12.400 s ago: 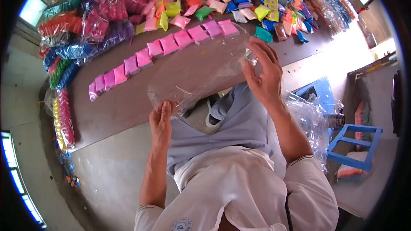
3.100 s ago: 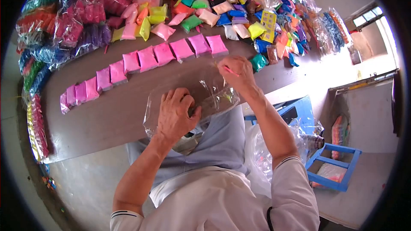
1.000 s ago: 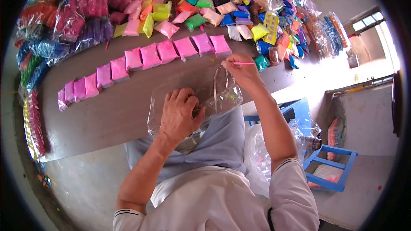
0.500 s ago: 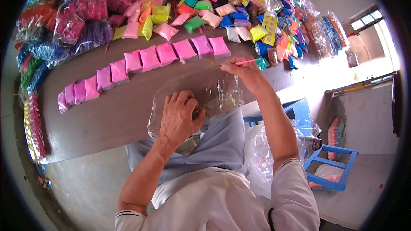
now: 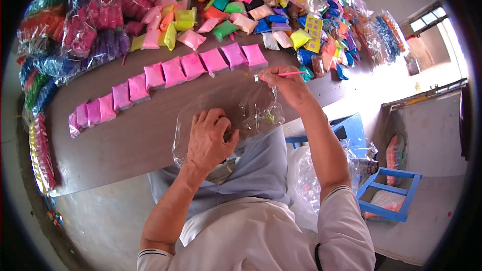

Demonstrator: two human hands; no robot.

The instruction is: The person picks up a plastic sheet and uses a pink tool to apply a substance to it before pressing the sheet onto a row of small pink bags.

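A clear plastic bag [image 5: 251, 113] lies at the table's front edge. My left hand [image 5: 211, 135] rests on its left part with fingers curled; whether they grip the film is hard to tell. My right hand [image 5: 283, 83] is closed on a thin pink stick [image 5: 293, 73], at the bag's upper right corner, and its fingertips pinch the film there. Beyond both hands, a curved row of pink and purple packets [image 5: 173, 72] runs across the brown table [image 5: 125, 145].
Heaps of coloured packets [image 5: 241, 7] cover the table's far side, with bagged bundles [image 5: 95, 17] at the left. Yellow trays [image 5: 314, 32] lie among them. At the right are a blue frame [image 5: 386, 190], a blue stool [image 5: 351, 128] and a plastic sack [image 5: 306, 180].
The bag's right part has crumpled and shifted slightly near my right hand. Both hands stay in nearly the same place, and the view has moved a little.
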